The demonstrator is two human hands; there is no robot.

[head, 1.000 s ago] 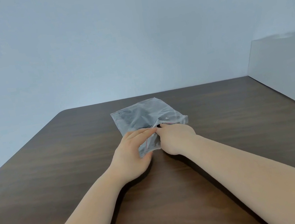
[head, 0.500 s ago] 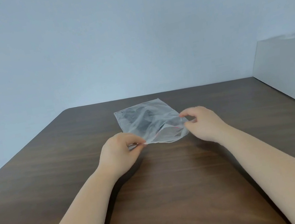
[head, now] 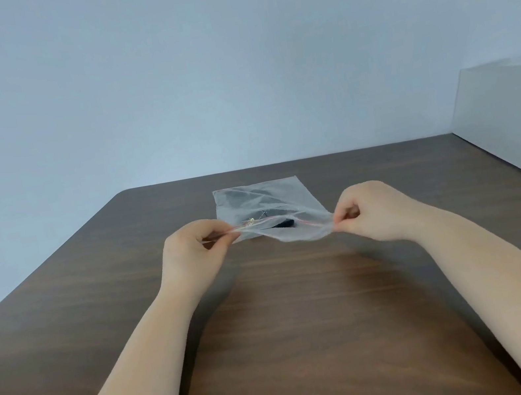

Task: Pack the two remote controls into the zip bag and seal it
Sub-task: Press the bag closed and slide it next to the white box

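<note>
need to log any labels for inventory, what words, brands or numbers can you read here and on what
None can be read.
Clear plastic zip bag: no print, only a thin red line along its mouth.
Dark remote controls inside it: any markings are too blurred.
Plain white box: no visible text.

Table [head: 293,331] bare near side; white box [head: 517,124] blocks far right.

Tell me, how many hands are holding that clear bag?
2. The left hand pinches the near left corner of the zip bag; the right hand pinches its near right corner, stretching the mouth between them.
</note>
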